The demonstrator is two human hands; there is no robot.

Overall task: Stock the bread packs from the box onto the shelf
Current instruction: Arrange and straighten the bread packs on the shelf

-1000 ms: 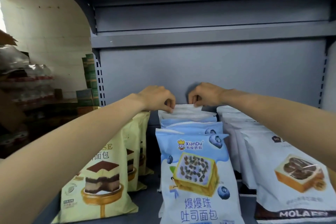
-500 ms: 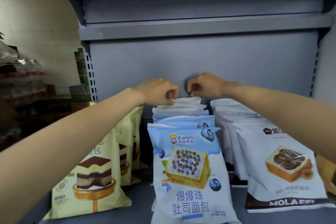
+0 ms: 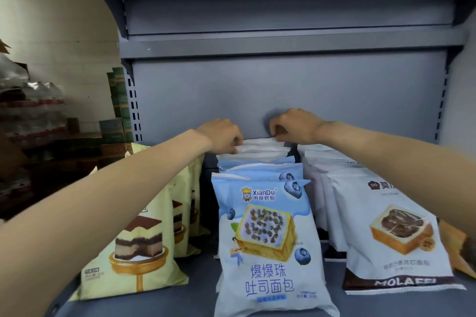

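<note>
Grey metal shelf (image 3: pixel 283 95) in a stockroom, both hands at the back of the middle row.

The left hand (image 3: pixel 221 135) and right hand (image 3: pixel 296 127), fingers curled, pinch the top seam of the rearmost bread pack (image 3: pixel 260 147), upright against the back panel at 12 o'clock. In front of it stand more blue blueberry packs (image 3: pixel 268 239). Yellow cake packs (image 3: pixel 136 247) stand at 9 o'clock, white Molafei packs (image 3: pixel 391 234) at 3 o'clock. Stacked green cartons (image 3: pixel 117 110) sit beyond the shelf at 10 o'clock.
</note>
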